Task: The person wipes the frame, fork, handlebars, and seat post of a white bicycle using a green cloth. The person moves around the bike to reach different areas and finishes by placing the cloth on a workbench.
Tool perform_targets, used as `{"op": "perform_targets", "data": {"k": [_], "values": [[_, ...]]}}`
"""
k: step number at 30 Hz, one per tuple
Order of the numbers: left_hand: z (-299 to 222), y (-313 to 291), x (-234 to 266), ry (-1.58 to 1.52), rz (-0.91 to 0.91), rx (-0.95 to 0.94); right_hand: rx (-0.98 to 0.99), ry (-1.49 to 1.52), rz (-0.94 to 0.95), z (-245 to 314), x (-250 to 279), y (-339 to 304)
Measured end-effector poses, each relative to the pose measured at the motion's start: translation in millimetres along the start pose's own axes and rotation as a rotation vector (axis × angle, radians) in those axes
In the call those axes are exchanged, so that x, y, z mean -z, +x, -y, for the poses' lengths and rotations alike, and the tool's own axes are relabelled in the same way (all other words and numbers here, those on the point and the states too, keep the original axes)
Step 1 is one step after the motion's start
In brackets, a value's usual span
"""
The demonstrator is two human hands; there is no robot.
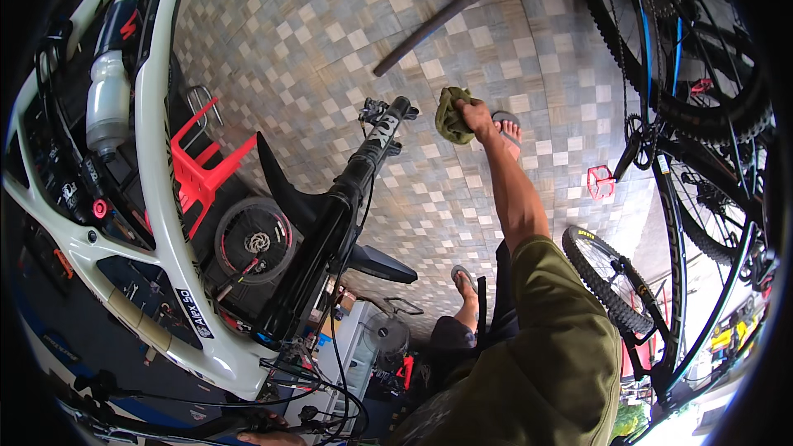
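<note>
My right hand (475, 116) stretches forward over the tiled floor, its fingers closed round a bunched olive-green cloth (452, 118). Just left of the cloth is the end of a black suspension fork (382, 134) with no wheel in it. The fork belongs to a white mountain bike frame (157, 107) at my left, which carries a clear water bottle (107, 99). My left hand (273, 436) shows only in part at the lower edge, closed at the dark handlebar (198, 425) among the cables; most of its fingers are cut off.
Behind the fork lie a loose wheel with a brake disc (256, 239) and a red plastic chair (202, 169). A dark metal stand leg (421, 37) crosses the floor ahead. More bicycles (661, 140) crowd the right side, near a red-framed pedal-like piece (600, 182).
</note>
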State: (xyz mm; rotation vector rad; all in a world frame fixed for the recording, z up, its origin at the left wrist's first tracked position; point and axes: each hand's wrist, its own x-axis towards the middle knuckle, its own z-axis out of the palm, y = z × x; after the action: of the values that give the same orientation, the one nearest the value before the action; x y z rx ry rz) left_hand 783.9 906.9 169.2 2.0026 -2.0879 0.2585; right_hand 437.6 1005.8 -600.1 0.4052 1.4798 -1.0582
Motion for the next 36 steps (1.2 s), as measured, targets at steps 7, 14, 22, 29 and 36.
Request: {"op": "perform_targets", "data": {"k": [7, 14, 22, 29, 36], "values": [[-46.2, -11.0, -8.5, -0.224, -0.002, 0.303, -0.230, 0.420, 0.580, 36.6, -96.5, -54.9], [-48.5, -11.8, -11.0, -0.258, -0.023, 0.388, -0.125, 0.519, 0.585, 4.5, -105.3, -29.2], [-54.3, -9.1, -17.1, -0.278, -0.072, 0.490, -0.106, 0.412, 0.226, 16.2, -135.4, -33.2], [-50.9, -14.3, -4.4, -0.374, -0.092, 0.491, -0.187, 0.615, 0.103, -11.1, -161.5, -20.0], [-54.2, 2.7, -5.5, -0.298, -0.112, 0.329, -0.332, 0.175, -0.365, -118.7, -77.4, -3.7]]}}
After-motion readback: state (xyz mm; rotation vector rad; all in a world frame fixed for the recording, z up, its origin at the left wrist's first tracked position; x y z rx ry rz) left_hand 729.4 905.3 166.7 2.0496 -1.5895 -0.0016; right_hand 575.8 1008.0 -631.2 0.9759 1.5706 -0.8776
